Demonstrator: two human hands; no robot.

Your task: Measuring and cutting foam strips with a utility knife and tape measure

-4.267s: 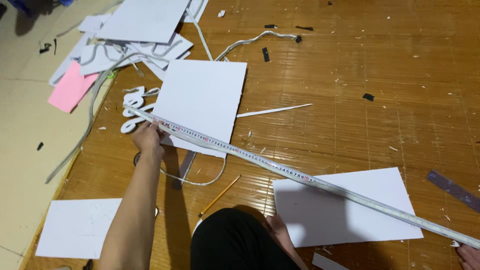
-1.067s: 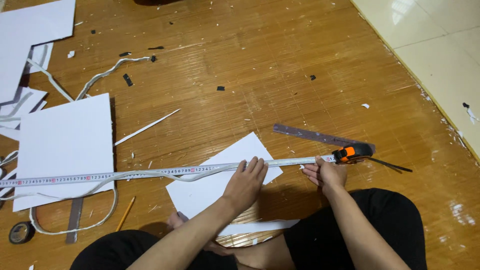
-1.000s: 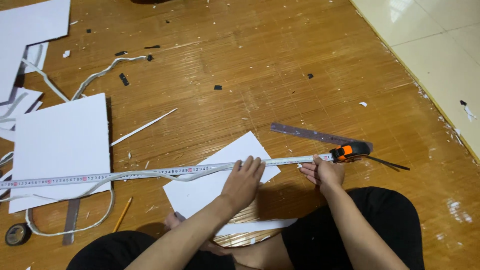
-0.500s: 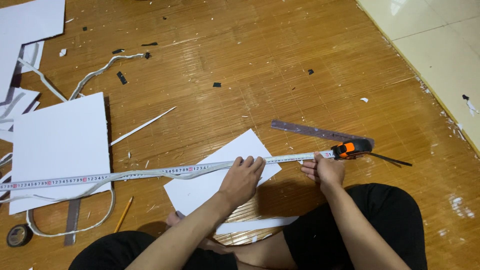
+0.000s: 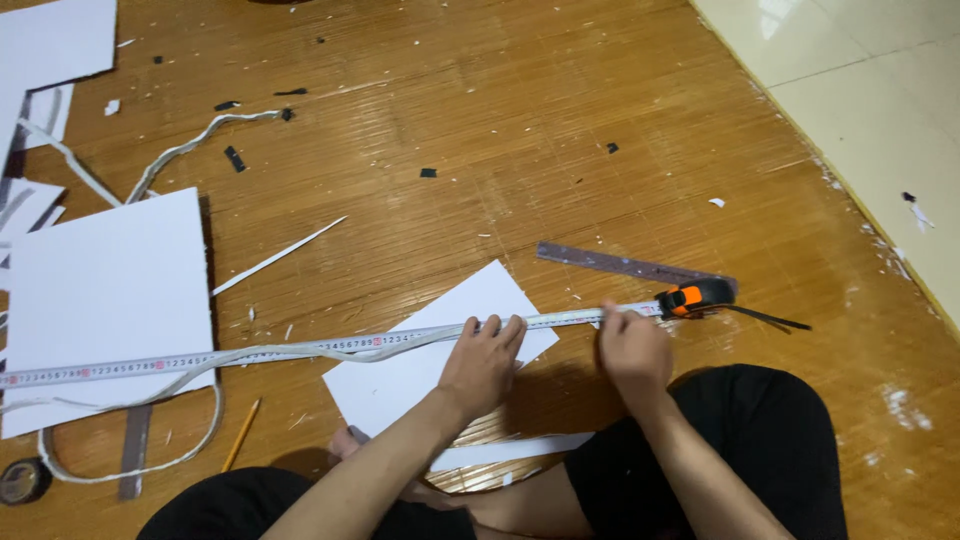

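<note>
Both hands' grip (image 5: 483,362) (image 5: 632,348) stays pressing tape measure (image 5: 300,351) flat on white sheet (image 5: 420,370); unmoved.

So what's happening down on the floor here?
A person sits on the wooden floor with a long steel tape measure stretched across two white foam boards. The left hand presses the tape onto the smaller white board; the right hand pins it near its orange case.

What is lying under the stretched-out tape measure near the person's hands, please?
Under the tape measure lies a white sheet on the wooden floor. The left hand presses the tape onto it; the right hand pins it nearer the orange case. The sheet's part beneath the left hand is hidden.
</note>
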